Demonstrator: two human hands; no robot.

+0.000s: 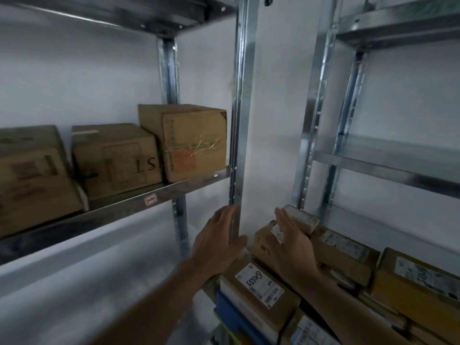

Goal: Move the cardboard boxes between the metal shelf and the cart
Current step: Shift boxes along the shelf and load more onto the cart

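Both hands are up in the gap between the two racks. The left hand (219, 242) is flat, fingers straight and together, pointing upward, just beside the galvanised upright post (240, 120) of the grey metal shelf (124, 202). It grips nothing, and whether it touches the post is hard to tell. The right hand (291, 247) is flat too, fingers straight, palm turned toward the left one, holding nothing. It covers part of a small brown cardboard box with a white label (261, 240), which sits between the two hands on top of the pile at lower right; contact cannot be told. Just behind the right fingertips lies a second small cardboard box (302, 219), tilted, its length running down to the right. Nearer us, below both wrists, a flat brown parcel with a handwritten white label (258, 285) lies with its long side running diagonally, far-left to near-right, over a blue wall (231, 312). Up and to the left, well apart from both hands, three boxes stand in a row on the shelf board. The tall taped brown box with an orange stamp (186, 143) is closest to the post, end face toward us, its length running back to the wall. Beside it are the lower brown box marked ST (114, 160) and a blurred brown box at the left edge (32, 178).
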